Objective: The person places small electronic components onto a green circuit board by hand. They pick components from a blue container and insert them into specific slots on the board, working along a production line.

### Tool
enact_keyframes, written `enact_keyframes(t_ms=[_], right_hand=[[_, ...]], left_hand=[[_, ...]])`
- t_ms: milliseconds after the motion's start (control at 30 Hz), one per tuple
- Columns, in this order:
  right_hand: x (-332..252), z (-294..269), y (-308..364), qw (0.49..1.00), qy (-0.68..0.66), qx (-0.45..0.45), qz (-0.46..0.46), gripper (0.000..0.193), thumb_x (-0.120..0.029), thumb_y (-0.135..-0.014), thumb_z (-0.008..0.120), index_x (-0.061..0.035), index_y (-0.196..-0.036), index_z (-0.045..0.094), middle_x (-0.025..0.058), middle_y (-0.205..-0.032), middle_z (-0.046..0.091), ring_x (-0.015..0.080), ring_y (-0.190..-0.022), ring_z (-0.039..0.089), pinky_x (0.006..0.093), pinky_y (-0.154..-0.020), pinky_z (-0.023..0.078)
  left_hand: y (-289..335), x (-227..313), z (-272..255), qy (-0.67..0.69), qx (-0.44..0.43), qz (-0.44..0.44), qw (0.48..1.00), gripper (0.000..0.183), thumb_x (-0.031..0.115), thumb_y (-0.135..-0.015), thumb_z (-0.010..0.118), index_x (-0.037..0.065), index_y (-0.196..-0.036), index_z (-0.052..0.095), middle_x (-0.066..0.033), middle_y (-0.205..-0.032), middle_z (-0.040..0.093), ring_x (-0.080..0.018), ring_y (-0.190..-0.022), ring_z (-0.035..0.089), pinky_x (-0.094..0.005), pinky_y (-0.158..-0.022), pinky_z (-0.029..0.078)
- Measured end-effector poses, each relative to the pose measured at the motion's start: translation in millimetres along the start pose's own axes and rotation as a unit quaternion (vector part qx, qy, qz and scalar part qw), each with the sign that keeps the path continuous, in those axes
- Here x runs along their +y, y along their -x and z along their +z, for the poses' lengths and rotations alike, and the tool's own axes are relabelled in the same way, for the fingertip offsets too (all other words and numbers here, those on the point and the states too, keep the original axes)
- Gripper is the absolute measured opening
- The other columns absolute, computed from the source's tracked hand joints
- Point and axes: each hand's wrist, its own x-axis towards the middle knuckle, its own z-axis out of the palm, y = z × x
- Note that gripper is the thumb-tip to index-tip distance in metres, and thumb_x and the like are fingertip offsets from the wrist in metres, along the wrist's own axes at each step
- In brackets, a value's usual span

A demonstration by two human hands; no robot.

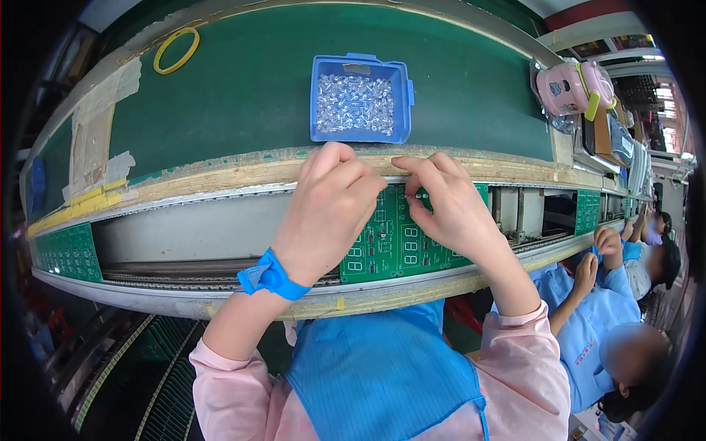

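A green circuit board with white printed digit outlines lies on the rail in front of me, partly covered by both hands. My left hand is closed over its left part, fingers curled; whatever they hold is hidden. Over the board's upper middle, my right hand has thumb and fingers bent together near a tiny clear part, too small to make out. Just beyond my hands, a blue plastic bin holds many small clear LED-like parts. A blue wrist strap is around my left wrist.
More green boards sit along the rail at the left and right. A yellow tape roll lies on the green bench. A pink container stands at the far right. Co-workers in blue sit to my right.
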Motion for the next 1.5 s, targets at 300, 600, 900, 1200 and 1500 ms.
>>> enact_keyframes(t_ms=[300,600,900,1200,1500], right_hand=[[4,-4,-2,0.999,-0.029,-0.026,0.014,0.053,0.004,-0.075,0.064,-0.0054,-0.126,0.055,0.0058,-0.078,0.062,0.0275,-0.087,0.059,0.0421,-0.082,0.046],[-2,-3,-5,0.999,0.025,-0.033,0.000,0.049,0.004,-0.076,0.063,-0.0040,-0.124,0.055,0.0074,-0.079,0.064,0.0268,-0.088,0.059,0.0412,-0.083,0.045],[-18,-5,-8,0.983,0.170,-0.036,-0.052,0.048,-0.001,-0.074,0.061,-0.0012,-0.122,0.056,0.0090,-0.078,0.062,0.0260,-0.088,0.059,0.0384,-0.081,0.046],[-21,1,7,0.990,-0.126,0.038,0.058,0.035,-0.002,-0.081,0.072,-0.0016,-0.115,0.065,0.0132,-0.093,0.070,0.0292,-0.086,0.069,0.0370,-0.070,0.055],[-19,18,21,0.971,-0.205,0.098,0.074,0.013,0.003,-0.082,0.072,-0.0002,-0.095,0.073,0.0132,-0.094,0.073,0.0243,-0.082,0.072,0.0318,-0.070,0.057]], left_hand=[[8,-3,7,0.011,-0.015,-0.011,1.000,0.019,-0.003,-0.072,0.074,0.000,-0.090,0.070,-0.0083,-0.087,0.064,-0.0271,-0.091,0.058,-0.0383,-0.080,0.050],[13,-8,15,0.014,-0.022,-0.026,0.999,0.017,0.001,-0.070,0.072,0.004,-0.086,0.072,-0.0042,-0.086,0.064,-0.0242,-0.095,0.056,-0.0401,-0.087,0.048],[15,-10,19,0.030,-0.021,-0.028,0.999,0.017,0.001,-0.069,0.072,0.003,-0.086,0.072,-0.0053,-0.085,0.065,-0.0250,-0.093,0.057,-0.0387,-0.085,0.048],[13,-8,13,0.129,0.000,-0.076,0.989,0.013,-0.001,-0.074,0.075,0.003,-0.086,0.072,-0.0062,-0.084,0.070,-0.0236,-0.088,0.061,-0.0351,-0.075,0.051],[15,-5,14,0.207,-0.032,-0.077,0.975,0.011,0.002,-0.074,0.075,0.003,-0.084,0.070,-0.0081,-0.079,0.067,-0.0262,-0.087,0.060,-0.0374,-0.073,0.050]])
